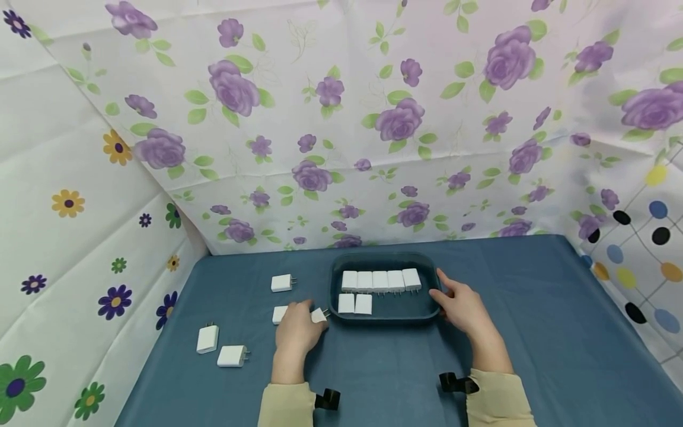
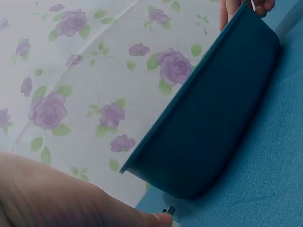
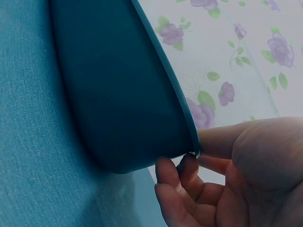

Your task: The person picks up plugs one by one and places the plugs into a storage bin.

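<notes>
A dark blue tray (image 1: pixel 384 318) stands on the table with several white wall chargers inside, five-wide-looking back row (image 1: pixel 380 280) and two chargers (image 1: pixel 354 303) in front at the left. My right hand (image 1: pixel 463 303) holds the tray's right rim, thumb on one side and fingertips under the lip in the right wrist view. Just left of the tray, my left hand (image 1: pixel 299 328) pinches a white wall charger (image 1: pixel 319 315), its prongs pointing toward the tray. In the left wrist view the thumb (image 2: pixel 163 219) lies beside metal prongs (image 2: pixel 169 210). Another charger (image 1: pixel 280 314) is partly hidden behind this hand.
More white chargers lie loose on the left side of the table: one charger (image 1: pixel 281 283) behind my left hand, another (image 1: pixel 207 338) farther left, and a third (image 1: pixel 232 356) nearer me. A blue cloth (image 1: pixel 384 373) covers the table. Flowered sheets (image 1: pixel 341 118) hang behind it.
</notes>
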The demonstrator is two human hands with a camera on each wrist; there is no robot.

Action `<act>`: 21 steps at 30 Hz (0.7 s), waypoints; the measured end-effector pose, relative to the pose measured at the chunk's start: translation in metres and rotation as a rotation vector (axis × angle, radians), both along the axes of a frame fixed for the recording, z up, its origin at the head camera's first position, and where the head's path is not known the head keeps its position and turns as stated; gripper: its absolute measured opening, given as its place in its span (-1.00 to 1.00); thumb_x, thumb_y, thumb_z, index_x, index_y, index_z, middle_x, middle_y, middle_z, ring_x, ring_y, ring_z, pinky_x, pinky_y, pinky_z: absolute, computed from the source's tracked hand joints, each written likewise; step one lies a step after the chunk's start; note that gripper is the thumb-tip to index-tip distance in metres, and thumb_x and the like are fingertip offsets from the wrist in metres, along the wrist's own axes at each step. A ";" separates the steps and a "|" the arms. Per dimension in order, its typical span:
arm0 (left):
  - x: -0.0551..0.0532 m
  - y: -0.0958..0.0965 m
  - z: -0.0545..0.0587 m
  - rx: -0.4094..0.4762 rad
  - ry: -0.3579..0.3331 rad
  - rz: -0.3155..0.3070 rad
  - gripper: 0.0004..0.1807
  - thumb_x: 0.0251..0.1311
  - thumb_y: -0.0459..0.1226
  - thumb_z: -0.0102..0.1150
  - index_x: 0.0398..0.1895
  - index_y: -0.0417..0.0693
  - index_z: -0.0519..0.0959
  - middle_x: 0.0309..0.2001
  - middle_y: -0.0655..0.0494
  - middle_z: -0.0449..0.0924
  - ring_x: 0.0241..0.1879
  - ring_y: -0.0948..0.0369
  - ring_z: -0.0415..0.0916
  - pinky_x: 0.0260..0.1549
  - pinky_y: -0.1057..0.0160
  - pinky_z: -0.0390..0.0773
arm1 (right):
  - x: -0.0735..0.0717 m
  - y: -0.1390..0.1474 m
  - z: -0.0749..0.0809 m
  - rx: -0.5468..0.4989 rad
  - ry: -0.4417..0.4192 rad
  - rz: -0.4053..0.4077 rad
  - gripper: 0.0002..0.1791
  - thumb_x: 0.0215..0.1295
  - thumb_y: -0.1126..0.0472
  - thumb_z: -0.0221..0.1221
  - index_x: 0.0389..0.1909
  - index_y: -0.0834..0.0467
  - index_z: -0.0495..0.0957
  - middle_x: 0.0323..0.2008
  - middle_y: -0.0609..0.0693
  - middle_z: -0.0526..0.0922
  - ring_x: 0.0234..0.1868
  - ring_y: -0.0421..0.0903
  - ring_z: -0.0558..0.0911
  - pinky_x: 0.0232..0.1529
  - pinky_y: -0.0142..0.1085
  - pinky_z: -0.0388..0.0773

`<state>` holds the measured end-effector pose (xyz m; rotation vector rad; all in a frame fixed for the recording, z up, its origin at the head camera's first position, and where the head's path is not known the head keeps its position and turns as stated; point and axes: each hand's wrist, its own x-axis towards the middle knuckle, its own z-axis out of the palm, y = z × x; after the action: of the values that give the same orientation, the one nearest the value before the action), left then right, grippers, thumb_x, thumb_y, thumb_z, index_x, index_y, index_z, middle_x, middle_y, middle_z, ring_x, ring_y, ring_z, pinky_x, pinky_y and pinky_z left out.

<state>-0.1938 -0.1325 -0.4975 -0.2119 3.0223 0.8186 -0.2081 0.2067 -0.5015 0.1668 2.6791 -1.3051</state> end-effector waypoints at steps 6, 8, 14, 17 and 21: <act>-0.001 0.000 -0.001 0.004 -0.007 -0.001 -0.34 0.11 -0.29 0.59 0.30 -0.33 0.63 0.16 -0.39 0.56 0.09 -0.26 0.61 0.07 -0.27 0.61 | 0.000 0.000 -0.001 0.002 0.004 0.005 -0.24 0.68 0.06 0.12 0.74 0.05 0.06 -0.35 0.08 0.55 -0.37 0.06 0.66 -0.36 -0.15 0.57; -0.001 0.001 -0.001 0.005 -0.003 0.002 -0.33 0.10 -0.31 0.60 0.31 -0.32 0.63 0.14 -0.38 0.54 0.06 -0.25 0.62 0.03 -0.27 0.62 | 0.000 0.000 -0.001 0.005 0.000 0.004 -0.24 0.68 0.06 0.12 0.74 0.04 0.07 -0.36 0.07 0.55 -0.37 0.06 0.66 -0.36 -0.15 0.56; -0.001 0.001 -0.004 0.001 0.011 0.014 -0.36 0.09 -0.34 0.61 0.28 -0.29 0.65 0.13 -0.40 0.48 -0.03 -0.23 0.64 -0.07 -0.25 0.66 | 0.002 -0.001 0.000 -0.007 -0.003 0.003 -0.24 0.68 0.06 0.12 0.74 0.05 0.07 -0.36 0.08 0.54 -0.37 0.08 0.66 -0.38 -0.15 0.54; -0.002 0.000 -0.005 -0.006 0.010 0.003 -0.44 0.11 -0.34 0.59 0.21 -0.28 0.69 0.11 -0.38 0.48 -0.09 -0.21 0.65 -0.11 -0.24 0.67 | 0.002 -0.001 0.000 -0.008 -0.005 -0.002 -0.24 0.68 0.06 0.12 0.74 0.04 0.07 -0.36 0.08 0.54 -0.37 0.09 0.66 -0.38 -0.15 0.54; -0.001 0.000 -0.007 -0.009 0.014 -0.026 -0.55 0.13 -0.37 0.57 0.12 -0.23 0.74 0.06 -0.33 0.51 -0.14 -0.16 0.64 -0.15 -0.22 0.68 | 0.001 -0.001 0.000 -0.010 -0.002 -0.001 -0.24 0.68 0.05 0.12 0.74 0.04 0.07 -0.36 0.08 0.54 -0.38 0.07 0.65 -0.38 -0.15 0.54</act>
<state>-0.1953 -0.1325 -0.5042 -0.1674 3.0358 0.8079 -0.2070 0.2057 -0.5017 0.1675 2.6709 -1.3181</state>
